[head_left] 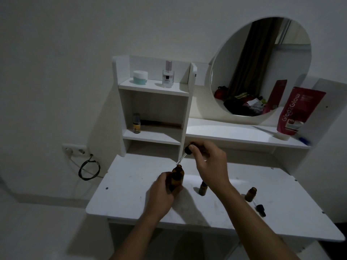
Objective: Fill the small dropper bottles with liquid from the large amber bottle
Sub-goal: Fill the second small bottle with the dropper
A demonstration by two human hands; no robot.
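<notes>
Left hand (163, 186) grips the large amber bottle (177, 177), upright on the tabletop (281, 212), cap off. Right hand (208, 162) just above it, fingers pinching the dropper (185, 152), tip angled down at the bottle's mouth. Looks like drawing liquid. Further right: one small bottle (202, 188) behind the right wrist, another small open bottle (250, 194), spare dropper cap (260, 209) lying beside it. Fill levels unreadable; both probably still to do.

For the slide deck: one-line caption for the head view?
Left hand holds large amber bottle on white table; right hand lifts dropper above its neck.
</notes>
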